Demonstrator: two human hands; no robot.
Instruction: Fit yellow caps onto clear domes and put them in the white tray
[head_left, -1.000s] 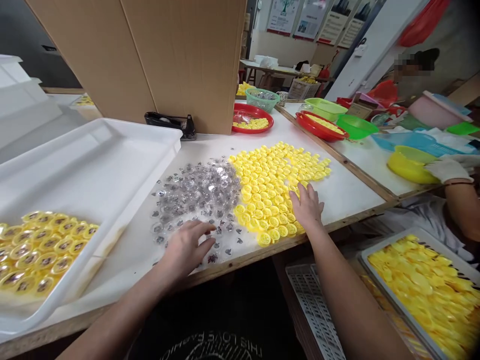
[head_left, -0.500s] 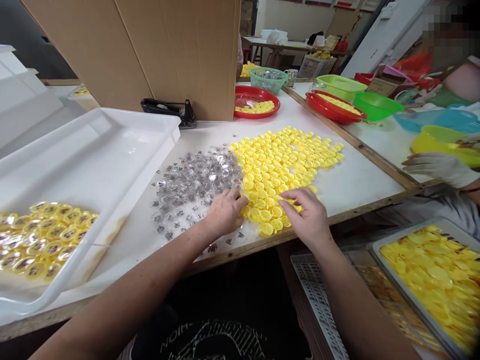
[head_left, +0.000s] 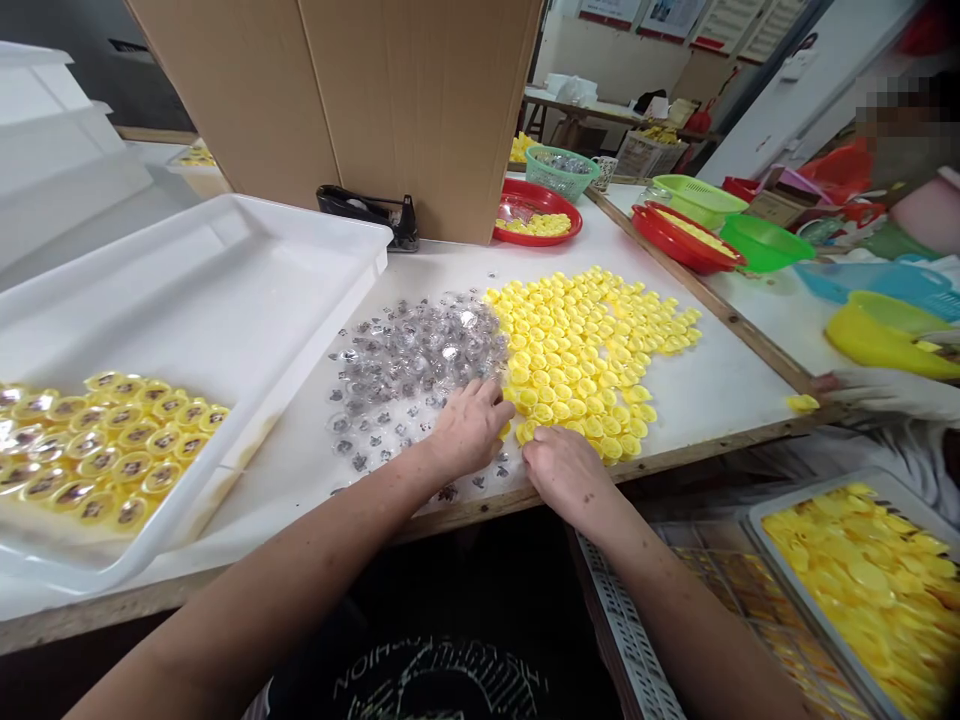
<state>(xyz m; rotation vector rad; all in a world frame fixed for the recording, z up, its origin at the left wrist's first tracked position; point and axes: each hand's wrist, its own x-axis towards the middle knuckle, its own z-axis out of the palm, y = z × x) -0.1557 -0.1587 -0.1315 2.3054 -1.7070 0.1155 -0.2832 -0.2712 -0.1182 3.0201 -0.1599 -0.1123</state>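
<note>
My left hand (head_left: pixel 474 428) is closed at the near right edge of the clear plastic pieces (head_left: pixel 420 355), with a bit of yellow showing beneath its fingertips. Close to its right, my right hand (head_left: pixel 561 468) has its fingers curled together at the near left edge of the yellow round pieces (head_left: pixel 577 350); whatever they hold is hidden. The yellow pieces lie in a dense layer against the clear ones on the white table (head_left: pixel 720 390).
A white tray (head_left: pixel 300 300) with filled yellow pieces stands at left. Behind are a cardboard box (head_left: pixel 420 110), a black tape dispenser (head_left: pixel 371 215) and a red tray (head_left: pixel 540 236). At right, a person's gloved hand (head_left: pixel 885 392) is near a yellow piece (head_left: pixel 802 403).
My right hand has moved left and its fingers have closed. The view has shifted. The other person's gloved hand is now at the wooden strip beside a single yellow piece.
</note>
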